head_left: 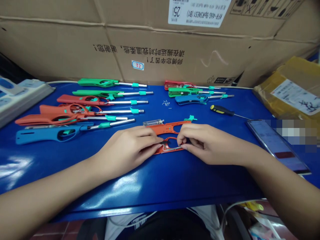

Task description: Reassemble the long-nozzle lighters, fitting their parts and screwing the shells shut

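Note:
An opened orange gas lighter lies on the table in front of me as two half-shells. My left hand [140, 143] is closed at the left end of the nearer half-shell [172, 150], its thumb and fingertips pinching around a small black part [164, 142]. A thin pale wire [170, 149] runs along inside this half. At the shell's right end my right hand [197, 141] pinches the wire's end; the exact grip is partly hidden by the fingers. The farther half-shell [161, 129] lies just behind, with a clear fuel tank [153, 122] and a teal piece [190, 118] next to it.
Several lighters with metal tubes, such as a blue one [50, 133], lie at left; more, including a red one [177, 85], lie behind. Small screws [166, 103], a screwdriver [222, 110], a phone [277, 146], a taped parcel [292, 86] and a power strip [27, 91] surround them. A large carton [75, 50] stands behind.

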`<state>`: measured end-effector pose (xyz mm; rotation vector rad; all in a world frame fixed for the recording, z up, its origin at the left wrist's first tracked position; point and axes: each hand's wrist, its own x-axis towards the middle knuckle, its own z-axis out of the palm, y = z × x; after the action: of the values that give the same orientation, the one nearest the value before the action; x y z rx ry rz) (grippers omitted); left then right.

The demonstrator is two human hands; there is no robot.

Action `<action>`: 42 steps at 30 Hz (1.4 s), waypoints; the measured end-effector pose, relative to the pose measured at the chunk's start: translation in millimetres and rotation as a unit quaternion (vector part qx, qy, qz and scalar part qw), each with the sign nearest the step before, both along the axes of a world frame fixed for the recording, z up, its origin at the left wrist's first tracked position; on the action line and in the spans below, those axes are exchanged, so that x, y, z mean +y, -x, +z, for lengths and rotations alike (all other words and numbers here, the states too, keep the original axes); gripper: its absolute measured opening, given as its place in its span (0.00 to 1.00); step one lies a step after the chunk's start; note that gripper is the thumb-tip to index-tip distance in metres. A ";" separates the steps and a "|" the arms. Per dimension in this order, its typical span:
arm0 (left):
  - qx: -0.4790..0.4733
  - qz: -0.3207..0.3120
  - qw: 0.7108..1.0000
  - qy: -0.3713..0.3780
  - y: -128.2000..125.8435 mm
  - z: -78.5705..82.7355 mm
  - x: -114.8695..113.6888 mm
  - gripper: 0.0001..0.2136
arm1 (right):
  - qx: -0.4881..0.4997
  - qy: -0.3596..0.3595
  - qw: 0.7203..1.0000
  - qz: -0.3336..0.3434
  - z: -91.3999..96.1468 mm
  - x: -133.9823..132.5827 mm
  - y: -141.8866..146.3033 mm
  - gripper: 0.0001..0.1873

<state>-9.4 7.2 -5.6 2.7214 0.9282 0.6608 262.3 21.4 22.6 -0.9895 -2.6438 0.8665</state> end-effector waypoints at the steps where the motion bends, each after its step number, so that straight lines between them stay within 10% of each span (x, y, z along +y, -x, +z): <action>1: 0.005 0.003 1.000 -0.001 0.7 1.0 0.4 0.09 | -0.002 0.013 1.000 -0.010 -0.8 0.6 1.5 0.04; 13: 0.084 0.033 0.995 0.041 3.0 20.0 7.6 0.10 | -0.123 0.143 0.980 -0.062 29.4 15.0 32.9 0.03; 22: 0.068 0.032 0.997 0.011 2.2 9.1 5.6 0.10 | -0.096 -0.071 0.993 0.002 14.0 16.2 24.7 0.07; 42: 0.003 0.024 0.999 0.022 2.4 -1.3 0.6 0.09 | -0.166 -0.101 0.981 -0.018 13.3 -6.2 11.3 0.02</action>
<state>-11.8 7.8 -7.0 2.6725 0.9993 0.6332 251.0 15.1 36.0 -1.2129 -2.8999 0.4424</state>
